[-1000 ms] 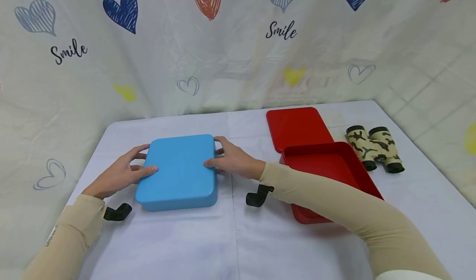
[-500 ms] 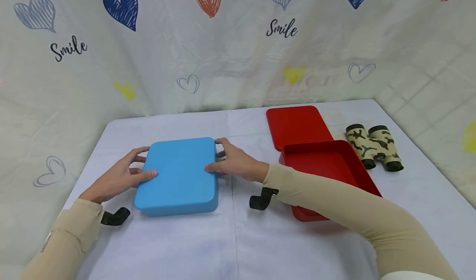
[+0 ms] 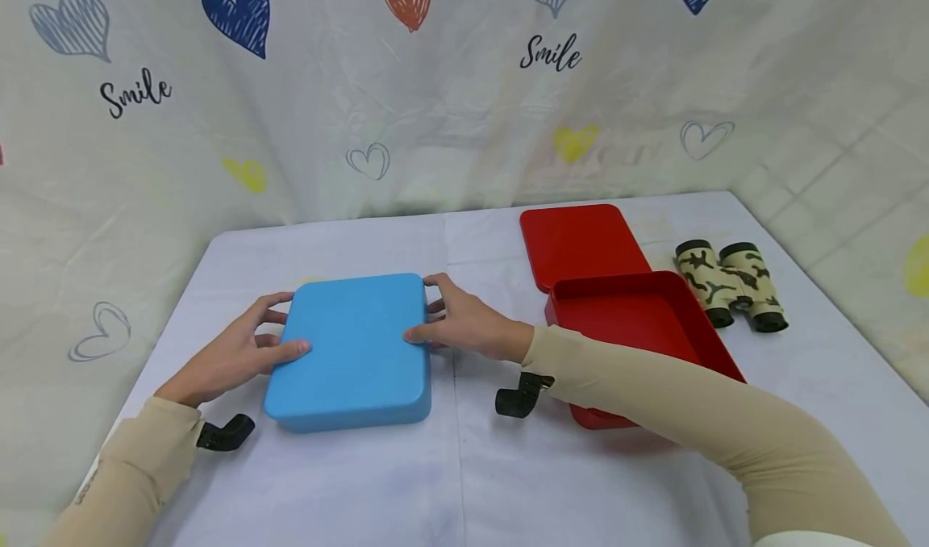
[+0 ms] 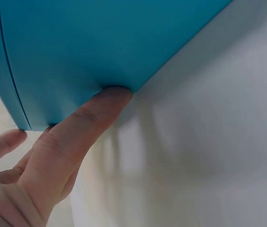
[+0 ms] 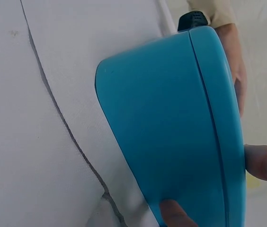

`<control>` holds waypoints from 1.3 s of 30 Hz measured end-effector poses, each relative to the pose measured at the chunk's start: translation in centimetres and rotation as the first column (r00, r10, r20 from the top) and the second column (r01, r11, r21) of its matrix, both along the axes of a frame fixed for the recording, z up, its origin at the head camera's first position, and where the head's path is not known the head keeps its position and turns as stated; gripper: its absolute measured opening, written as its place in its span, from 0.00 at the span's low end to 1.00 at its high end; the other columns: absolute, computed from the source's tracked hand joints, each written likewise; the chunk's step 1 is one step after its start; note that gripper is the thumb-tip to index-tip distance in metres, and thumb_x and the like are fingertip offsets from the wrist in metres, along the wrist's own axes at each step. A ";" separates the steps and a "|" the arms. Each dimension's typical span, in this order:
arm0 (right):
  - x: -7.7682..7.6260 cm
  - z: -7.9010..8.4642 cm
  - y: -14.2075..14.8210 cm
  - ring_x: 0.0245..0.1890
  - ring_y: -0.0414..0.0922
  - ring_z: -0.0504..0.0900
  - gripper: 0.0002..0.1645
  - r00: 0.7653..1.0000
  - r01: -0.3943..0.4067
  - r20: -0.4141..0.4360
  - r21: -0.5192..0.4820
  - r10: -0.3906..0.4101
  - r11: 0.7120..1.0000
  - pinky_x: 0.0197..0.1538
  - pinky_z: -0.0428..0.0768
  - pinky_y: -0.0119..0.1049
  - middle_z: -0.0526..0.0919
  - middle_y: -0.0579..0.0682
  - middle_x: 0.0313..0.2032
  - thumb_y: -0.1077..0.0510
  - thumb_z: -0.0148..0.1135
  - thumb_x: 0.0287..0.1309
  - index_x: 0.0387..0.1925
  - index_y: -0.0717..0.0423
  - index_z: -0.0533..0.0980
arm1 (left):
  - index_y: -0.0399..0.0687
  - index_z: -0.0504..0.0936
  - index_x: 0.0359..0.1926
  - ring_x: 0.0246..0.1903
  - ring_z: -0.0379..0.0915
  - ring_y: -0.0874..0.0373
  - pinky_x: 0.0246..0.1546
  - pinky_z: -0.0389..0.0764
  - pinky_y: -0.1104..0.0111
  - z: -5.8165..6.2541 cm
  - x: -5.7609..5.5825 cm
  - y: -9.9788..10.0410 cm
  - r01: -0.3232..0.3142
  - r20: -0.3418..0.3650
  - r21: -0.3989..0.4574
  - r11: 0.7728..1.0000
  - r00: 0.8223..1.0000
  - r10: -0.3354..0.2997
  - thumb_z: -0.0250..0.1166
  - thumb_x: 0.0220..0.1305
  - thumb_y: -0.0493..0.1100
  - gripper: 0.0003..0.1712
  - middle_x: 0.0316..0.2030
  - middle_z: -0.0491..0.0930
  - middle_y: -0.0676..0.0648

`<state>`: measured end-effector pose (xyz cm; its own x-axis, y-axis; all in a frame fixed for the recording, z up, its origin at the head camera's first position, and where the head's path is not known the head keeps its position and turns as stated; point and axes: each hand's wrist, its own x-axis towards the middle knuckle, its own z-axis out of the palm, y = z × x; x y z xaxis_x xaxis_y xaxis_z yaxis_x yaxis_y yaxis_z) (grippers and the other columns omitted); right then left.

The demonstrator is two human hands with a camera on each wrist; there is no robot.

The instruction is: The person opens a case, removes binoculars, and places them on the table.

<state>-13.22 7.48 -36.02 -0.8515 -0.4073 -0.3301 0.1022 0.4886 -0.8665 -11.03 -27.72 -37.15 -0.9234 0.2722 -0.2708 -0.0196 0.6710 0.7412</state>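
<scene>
A light blue lidded box [image 3: 352, 353] is held between my two hands on the left half of the table. The left hand [image 3: 243, 349] grips its left side, thumb on the lid and fingers along the side wall; in the left wrist view a fingertip presses near the box's lower edge. On the opposite side, my right hand [image 3: 472, 317] grips likewise, thumb on the lid's right edge and fingers on the wall. A lid seam runs round the box [image 5: 171, 113] in the right wrist view. I cannot tell whether the underside touches the cloth.
A red open box [image 3: 617, 313] stands on the right, partly hidden under my right forearm. Behind it lies a flat red lid [image 3: 581, 244]. Camouflage binoculars [image 3: 731, 285] lie near the right edge of the white-covered table [image 3: 479, 474]. A heart-printed curtain [image 3: 450, 87] hangs behind.
The blue box has shifted a little toward me and slightly right, both hands moving with it. A small yellow patch now shows behind its far edge. The red box, lid and binoculars stay put.
</scene>
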 end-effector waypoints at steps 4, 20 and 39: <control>0.2 -0.1 0.3 0.64 0.54 0.79 0.55 1.000 -0.011 -0.005 -0.003 0.011 1.000 0.60 0.86 0.48 0.74 0.57 0.68 0.47 0.73 0.59 0.78 0.45 0.51 | 0.61 0.46 0.82 0.63 0.76 0.41 0.51 0.88 0.56 0.0 0.4 0.2 0.003 0.000 0.007 1.000 1.000 -0.003 0.68 0.68 0.62 0.53 0.72 0.62 0.36; 1.3 -0.2 0.7 0.65 0.55 0.79 0.56 0.999 -0.043 -0.011 -0.005 0.043 0.999 0.61 0.86 0.51 0.74 0.57 0.68 0.47 0.74 0.58 0.78 0.45 0.51 | 0.60 0.45 0.82 0.65 0.74 0.38 0.49 0.87 0.58 0.1 1.5 0.4 0.007 0.018 0.036 0.999 1.000 -0.007 0.69 0.68 0.60 0.54 0.72 0.60 0.36; 2.3 -0.4 1.0 0.63 0.54 0.81 0.54 0.998 -0.060 -0.016 -0.013 0.060 0.998 0.59 0.86 0.50 0.75 0.58 0.67 0.47 0.74 0.58 0.76 0.45 0.52 | 0.61 0.44 0.81 0.61 0.74 0.44 0.48 0.85 0.63 0.0 2.6 0.3 0.017 0.034 0.042 0.999 0.999 -0.018 0.68 0.69 0.58 0.52 0.71 0.59 0.37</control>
<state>-10.92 8.45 -36.43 -0.8305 -0.4618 -0.3115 0.0598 0.4821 -0.8741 -8.46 -27.43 -37.11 -0.9088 0.2997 -0.2901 -0.0340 0.6399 0.7677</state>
